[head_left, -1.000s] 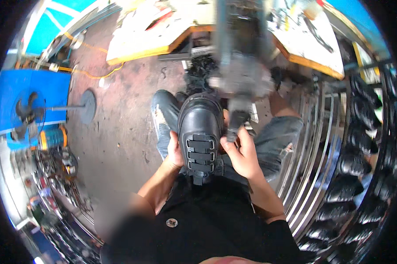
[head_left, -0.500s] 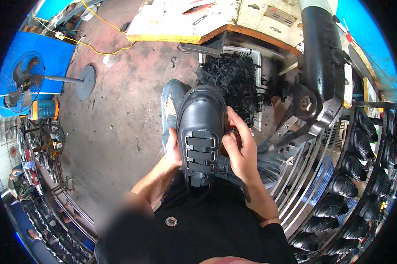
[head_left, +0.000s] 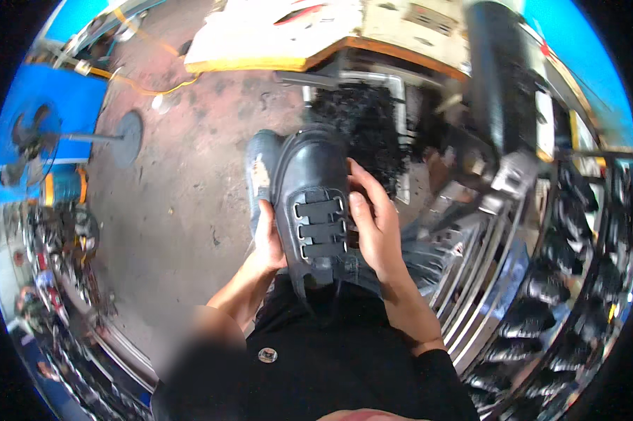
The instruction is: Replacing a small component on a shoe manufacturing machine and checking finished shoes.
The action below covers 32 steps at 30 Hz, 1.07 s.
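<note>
A black leather shoe (head_left: 312, 168), toe pointing away from me, is held over my lap. Three dark elastic straps (head_left: 319, 230) cross its front through metal loops. My left hand (head_left: 269, 242) grips the shoe's left side, thumb up along the upper and the other fingers hidden beneath. At the right side, my right hand (head_left: 376, 228) is closed against the shoe near the sole edge, thumb and forefinger bent; its fingertips are partly hidden. Whether a scrap sits between those fingertips is too blurred to make out.
A crate (head_left: 401, 105) heaped with black strips (head_left: 358, 116) stands under the worktable (head_left: 260, 42). A thick black machine column (head_left: 497, 77) rises at the right, beside a rack of black shoes (head_left: 530, 319). A standing fan (head_left: 36, 137) is at the far left.
The shoe has turned and tilted slightly, showing more of its left side, and both hands moved with it. The surroundings shifted and blurred as my head moved.
</note>
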Available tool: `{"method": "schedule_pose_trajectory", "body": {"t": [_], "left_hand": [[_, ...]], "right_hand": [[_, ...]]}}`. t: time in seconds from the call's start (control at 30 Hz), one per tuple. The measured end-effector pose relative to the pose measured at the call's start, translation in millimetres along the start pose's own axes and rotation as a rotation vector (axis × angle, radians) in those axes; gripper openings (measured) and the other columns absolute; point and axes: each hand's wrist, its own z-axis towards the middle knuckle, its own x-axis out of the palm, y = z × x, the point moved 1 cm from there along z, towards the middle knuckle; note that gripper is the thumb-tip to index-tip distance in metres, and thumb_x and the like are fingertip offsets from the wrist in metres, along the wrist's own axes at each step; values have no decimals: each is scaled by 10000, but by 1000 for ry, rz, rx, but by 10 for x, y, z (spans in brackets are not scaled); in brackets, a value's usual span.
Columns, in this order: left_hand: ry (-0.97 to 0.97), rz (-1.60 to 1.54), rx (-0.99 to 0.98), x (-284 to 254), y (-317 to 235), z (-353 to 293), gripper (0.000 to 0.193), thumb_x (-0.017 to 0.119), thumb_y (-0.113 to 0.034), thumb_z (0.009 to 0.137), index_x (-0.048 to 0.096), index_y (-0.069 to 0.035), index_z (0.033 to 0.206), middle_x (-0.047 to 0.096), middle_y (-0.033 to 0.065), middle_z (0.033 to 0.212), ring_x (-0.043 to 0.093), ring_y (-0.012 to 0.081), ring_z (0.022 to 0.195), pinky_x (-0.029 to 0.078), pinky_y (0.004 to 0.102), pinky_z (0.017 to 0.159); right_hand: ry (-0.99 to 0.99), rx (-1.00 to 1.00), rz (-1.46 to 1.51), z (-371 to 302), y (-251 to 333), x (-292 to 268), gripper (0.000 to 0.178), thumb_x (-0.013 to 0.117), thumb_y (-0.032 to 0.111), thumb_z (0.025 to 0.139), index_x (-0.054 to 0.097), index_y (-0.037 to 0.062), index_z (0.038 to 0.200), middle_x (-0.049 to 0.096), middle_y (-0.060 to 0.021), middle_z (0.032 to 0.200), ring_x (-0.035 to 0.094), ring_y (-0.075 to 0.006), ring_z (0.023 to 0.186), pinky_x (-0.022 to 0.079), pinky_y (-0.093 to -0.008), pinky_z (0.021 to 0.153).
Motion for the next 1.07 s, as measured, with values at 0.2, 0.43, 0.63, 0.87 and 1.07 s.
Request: {"method": "schedule_pose_trajectory", "body": {"t": [0.2, 0.43, 0.63, 0.87, 1.07], "left_hand": [[12, 550, -292, 268, 66, 528, 718, 445, -587, 1070, 506, 1, 1478, 641, 125, 1380, 645, 249, 1209, 519, 389, 1046], [675, 398, -743, 1239, 1010, 894, 763, 371, -605, 1079, 450, 8, 1526, 511, 171, 1534, 485, 290, 1416, 359, 424, 1190], [1013, 599, -620, 1417, 1483, 925, 708, 481, -555, 1059, 421, -29, 1528, 592, 193, 1424, 629, 287, 1210, 511, 435, 1008], [837, 640, -730, 807, 1330, 760, 659, 467, -524, 1077, 430, -44, 1525, 599, 174, 1409, 638, 266, 1184, 523, 406, 971], [798, 764, -671, 725, 1161, 781, 656, 502, -510, 1069, 426, -47, 1528, 594, 161, 1413, 626, 264, 1197, 510, 403, 979]], "right_hand": [[-293, -76, 34, -341, -119, -775, 597, 697, 144, 982, 464, 70, 1527, 573, -106, 1400, 531, -193, 1295, 397, -334, 1117], [-830, -135, -431, -2446, 517, -1667, 576, 848, 282, 854, 593, 18, 1298, 672, -58, 1154, 625, -167, 1055, 499, -330, 959], [-2228, -521, -386, -5583, 603, -1139, 418, 587, 407, 995, 610, 64, 1232, 651, -92, 1187, 612, -208, 1118, 478, -383, 987], [-2772, -974, 137, -7329, 545, -325, 515, 581, 476, 977, 607, 58, 1278, 669, -95, 1152, 676, -249, 985, 569, -393, 814], [-2731, -919, 261, -7706, 529, -1250, 491, 641, 441, 977, 606, 31, 1246, 649, -133, 1172, 684, -314, 975, 603, -453, 798]]}}
